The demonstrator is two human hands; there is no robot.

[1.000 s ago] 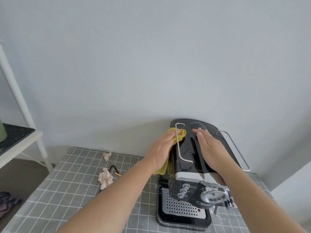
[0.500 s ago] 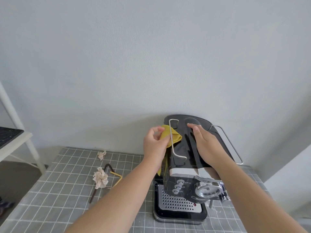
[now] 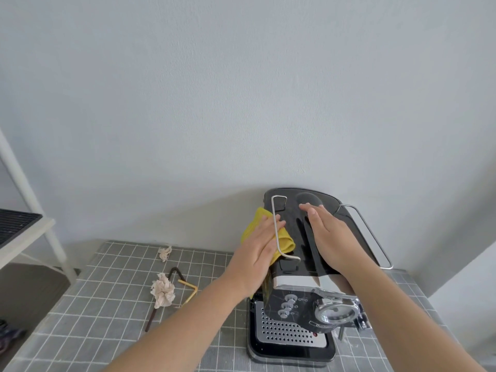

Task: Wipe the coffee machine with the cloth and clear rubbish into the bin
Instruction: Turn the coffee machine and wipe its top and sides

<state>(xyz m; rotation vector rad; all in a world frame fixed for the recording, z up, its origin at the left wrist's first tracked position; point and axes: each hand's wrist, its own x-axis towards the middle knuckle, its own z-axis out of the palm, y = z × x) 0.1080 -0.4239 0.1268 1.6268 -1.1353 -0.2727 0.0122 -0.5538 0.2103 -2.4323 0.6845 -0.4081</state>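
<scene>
A black and chrome coffee machine (image 3: 292, 312) stands on the grey checked tabletop (image 3: 107, 318), its back against the wall. My left hand (image 3: 257, 251) presses a yellow cloth (image 3: 284, 241) flat against the machine's upper left side, by the left wire rail. My right hand (image 3: 328, 237) lies flat and open on the glossy black top, holding nothing. Rubbish lies to the left: a large crumpled paper ball (image 3: 162, 289), a smaller paper scrap (image 3: 164, 253), a dark stick (image 3: 161, 299) and a bent yellow straw (image 3: 189, 291). No bin is in view.
A plain wall rises directly behind the table. A white shelf frame (image 3: 32, 205) with a dark mat (image 3: 16, 224) stands at the far left. The machine's drip tray (image 3: 287, 334) faces me near the table's front.
My left hand has gone from gripping the bunched cloth near the machine's back corner to pressing it flat lower on the left side. My right hand has stayed on top.
</scene>
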